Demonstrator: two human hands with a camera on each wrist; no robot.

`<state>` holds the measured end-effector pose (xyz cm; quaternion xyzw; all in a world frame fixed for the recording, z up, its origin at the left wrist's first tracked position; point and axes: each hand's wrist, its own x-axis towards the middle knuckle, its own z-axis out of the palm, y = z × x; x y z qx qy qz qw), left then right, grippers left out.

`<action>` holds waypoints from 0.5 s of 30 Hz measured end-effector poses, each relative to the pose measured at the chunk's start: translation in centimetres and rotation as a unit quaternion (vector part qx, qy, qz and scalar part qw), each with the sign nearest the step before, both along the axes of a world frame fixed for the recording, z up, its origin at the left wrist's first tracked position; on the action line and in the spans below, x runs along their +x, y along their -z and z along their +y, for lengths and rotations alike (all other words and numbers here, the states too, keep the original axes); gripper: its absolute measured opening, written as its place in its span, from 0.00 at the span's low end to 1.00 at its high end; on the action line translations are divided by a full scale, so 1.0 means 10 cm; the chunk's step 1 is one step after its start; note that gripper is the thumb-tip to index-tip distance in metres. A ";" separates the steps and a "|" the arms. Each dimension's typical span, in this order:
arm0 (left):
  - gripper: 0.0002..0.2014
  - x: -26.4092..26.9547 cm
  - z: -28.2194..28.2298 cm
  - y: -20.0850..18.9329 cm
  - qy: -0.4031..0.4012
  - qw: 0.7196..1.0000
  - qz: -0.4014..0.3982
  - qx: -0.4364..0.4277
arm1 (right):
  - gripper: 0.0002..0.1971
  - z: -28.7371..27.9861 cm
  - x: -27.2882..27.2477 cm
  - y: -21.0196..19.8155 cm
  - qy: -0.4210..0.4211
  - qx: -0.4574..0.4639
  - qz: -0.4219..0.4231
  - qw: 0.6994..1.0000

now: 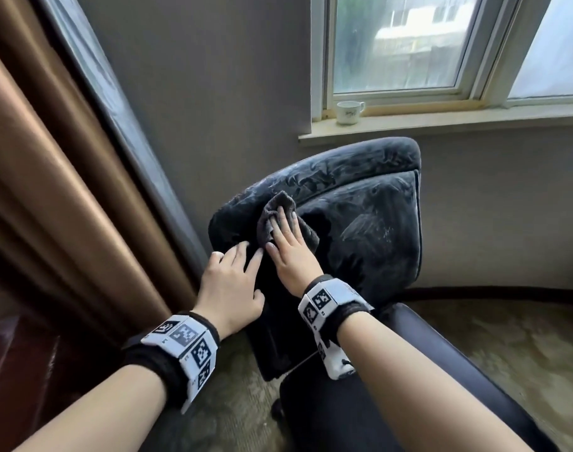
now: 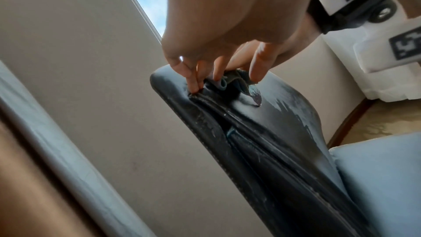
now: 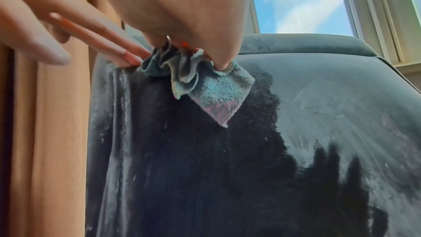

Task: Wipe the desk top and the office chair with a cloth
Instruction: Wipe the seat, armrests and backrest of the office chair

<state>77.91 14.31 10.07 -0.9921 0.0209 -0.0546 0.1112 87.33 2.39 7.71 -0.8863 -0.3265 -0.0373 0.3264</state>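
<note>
While both forearms reach forward from the bottom of the head view, the scene reads as follows, near to far.
Wristbands: white blocks with black square codes on each wrist.
Chair seat: dark cushion [image 1: 409, 370] lies under the right forearm.
Left hand: left hand [image 1: 231, 288] rests on the left edge of the office chair [image 1: 360, 230] backrest, fingers straight and spread, fingertips [image 2: 193, 86] pressing the seam, holding nothing.
Right hand: right hand [image 1: 290, 252] lies flat on the cloth [image 1: 278, 216], fingers fairly straight, pressing it against the backrest; the right wrist view shows the cloth [image 3: 205, 86] bunched under the fingers.
Cloth: just beside the left fingertips, upper left of the backrest, one corner hanging down.
Backrest: dark patch below the cloth, pale dusty film to the right.
Curtain: brown curtain [image 1: 50, 190] stands left of the chair.
Windowsill: a white cup [image 1: 349, 112] stands on the windowsill [image 1: 442, 122] beyond the chair.
</note>
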 end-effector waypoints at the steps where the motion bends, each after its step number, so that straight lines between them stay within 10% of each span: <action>1: 0.34 -0.01 -0.01 0.00 0.002 1.000 0.007 -0.001 | 0.27 -0.02 -0.02 0.01 -0.004 -0.011 0.002 1.000; 15: 0.21 0.39 0.14 -0.51 0.148 0.988 -0.016 0.037 | 0.26 -0.12 0.42 -0.71 0.040 0.201 0.049 0.978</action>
